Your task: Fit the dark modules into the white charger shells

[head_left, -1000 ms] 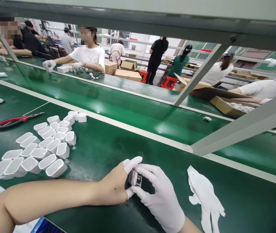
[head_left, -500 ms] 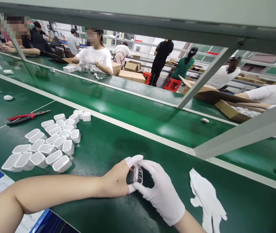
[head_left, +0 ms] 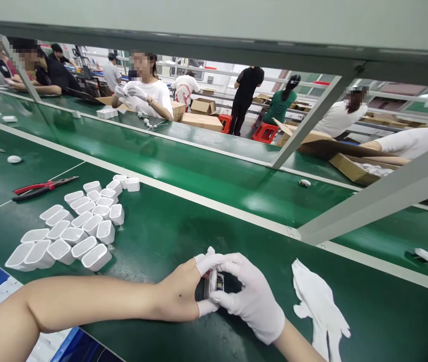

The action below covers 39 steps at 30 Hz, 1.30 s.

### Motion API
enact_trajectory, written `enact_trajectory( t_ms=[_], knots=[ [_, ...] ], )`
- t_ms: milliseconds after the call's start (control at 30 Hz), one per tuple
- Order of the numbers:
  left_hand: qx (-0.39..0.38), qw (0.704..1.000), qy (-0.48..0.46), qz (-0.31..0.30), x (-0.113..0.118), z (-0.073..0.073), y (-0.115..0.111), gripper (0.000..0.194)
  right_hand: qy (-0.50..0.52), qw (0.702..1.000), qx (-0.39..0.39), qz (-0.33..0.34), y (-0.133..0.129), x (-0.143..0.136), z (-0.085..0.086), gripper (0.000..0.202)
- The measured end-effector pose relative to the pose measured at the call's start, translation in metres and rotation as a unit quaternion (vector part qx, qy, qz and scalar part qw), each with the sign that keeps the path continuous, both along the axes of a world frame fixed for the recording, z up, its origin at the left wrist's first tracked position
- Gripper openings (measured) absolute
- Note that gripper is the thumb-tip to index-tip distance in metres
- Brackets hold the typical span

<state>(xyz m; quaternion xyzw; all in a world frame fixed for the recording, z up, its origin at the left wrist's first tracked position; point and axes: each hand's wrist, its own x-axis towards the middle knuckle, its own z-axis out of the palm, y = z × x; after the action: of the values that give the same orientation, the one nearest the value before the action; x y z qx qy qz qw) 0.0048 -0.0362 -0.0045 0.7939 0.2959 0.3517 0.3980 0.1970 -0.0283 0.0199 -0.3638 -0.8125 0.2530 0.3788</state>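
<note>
Between my two hands is a small white case with dark parts inside [head_left: 218,282], just above the green table. My left hand [head_left: 186,289], bare but for white finger covers, pinches it from the left with thumb and fingers. In a white glove, my right hand [head_left: 253,296] grips the same case from the right, fingertips at its top and thumb at its lower edge. The fingers partly hide the case. Several open white plastic shells [head_left: 73,235] stand in a cluster to the left.
Red-and-black pliers [head_left: 44,188] and a white rounded piece [head_left: 14,159] lie at the left. A loose white glove [head_left: 314,296] lies right of my hands. Beyond a metal rail [head_left: 184,195] runs a green conveyor with small white items [head_left: 427,256]. Slanted posts stand at the right; people sit across.
The case has turned slightly in my hands, and my fingers have shifted around it. Small items on the conveyor have moved left. The camera view has shifted a little.
</note>
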Motion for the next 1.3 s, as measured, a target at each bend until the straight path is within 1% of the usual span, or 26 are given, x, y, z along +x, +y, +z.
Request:
enact_trajectory(
  t_ms=[100,167,200,267,333,400,467,567,633,700,767,833,900,1000,1067,1167,1233,1300],
  knots=[
    [-0.019,1.000,0.007,0.017,0.000,0.000,0.001,0.073,0.006,1.000,0.005,-0.001,0.001,0.000,0.005,0.021],
    [-0.018,0.999,0.020,0.034,0.000,-0.001,0.003,0.073,-0.003,0.999,0.035,-0.024,0.001,0.003,0.010,0.025],
    [-0.009,0.999,0.024,0.041,-0.001,-0.001,0.004,0.074,-0.006,0.997,0.062,-0.042,0.001,0.005,0.013,0.028],
    [0.037,0.998,0.025,0.047,-0.002,0.000,0.007,0.078,-0.016,0.986,0.142,-0.083,0.000,0.009,0.018,0.031],
    [0.110,0.992,0.010,0.052,-0.004,0.004,0.009,0.085,-0.039,0.970,0.219,-0.099,-0.003,0.011,0.024,0.035],
    [0.169,0.983,-0.021,0.067,-0.006,0.010,0.010,0.090,-0.061,0.963,0.246,-0.092,-0.007,0.010,0.031,0.036],
    [0.189,0.977,-0.060,0.080,-0.007,0.015,0.010,0.085,-0.068,0.967,0.234,-0.076,-0.013,0.004,0.036,0.034],
    [0.166,0.978,-0.099,0.078,-0.007,0.018,0.008,0.059,-0.061,0.979,0.186,-0.060,-0.021,-0.008,0.039,0.023],
    [0.130,0.983,-0.110,0.062,-0.006,0.017,0.005,0.050,-0.061,0.981,0.176,-0.060,-0.024,-0.013,0.036,0.018],
    [0.104,0.986,-0.123,0.039,-0.005,0.017,0.003,0.053,-0.067,0.974,0.210,-0.059,-0.026,-0.014,0.031,0.017],
    [0.092,0.987,-0.133,0.019,-0.005,0.018,0.001,0.062,-0.084,0.957,0.274,-0.046,-0.028,-0.012,0.027,0.019],
    [0.094,0.986,-0.136,0.008,-0.005,0.019,0.001,0.069,-0.099,0.937,0.334,-0.027,-0.029,-0.007,0.026,0.024],
    [0.101,0.986,-0.133,-0.002,-0.006,0.020,0.001,0.071,-0.102,0.926,0.363,-0.023,-0.031,-0.005,0.026,0.027],
    [0.116,0.984,-0.136,-0.004,-0.006,0.017,0.001,0.066,-0.080,0.931,0.354,-0.038,-0.033,-0.007,0.026,0.028],
    [0.117,0.983,-0.139,0.014,-0.006,0.015,0.002,0.055,-0.067,0.940,0.331,-0.045,-0.033,-0.010,0.025,0.030],
    [0.112,0.982,-0.144,0.045,-0.005,0.013,0.002,0.040,-0.043,0.959,0.276,-0.046,-0.033,-0.012,0.023,0.033],
    [0.130,0.978,-0.149,0.059,-0.005,0.013,0.003,0.040,-0.032,0.971,0.229,-0.060,-0.032,-0.012,0.022,0.035],
    [0.172,0.971,-0.154,0.067,-0.006,0.013,0.004,0.043,-0.034,0.979,0.184,-0.082,-0.031,-0.011,0.021,0.040]
  ],
)
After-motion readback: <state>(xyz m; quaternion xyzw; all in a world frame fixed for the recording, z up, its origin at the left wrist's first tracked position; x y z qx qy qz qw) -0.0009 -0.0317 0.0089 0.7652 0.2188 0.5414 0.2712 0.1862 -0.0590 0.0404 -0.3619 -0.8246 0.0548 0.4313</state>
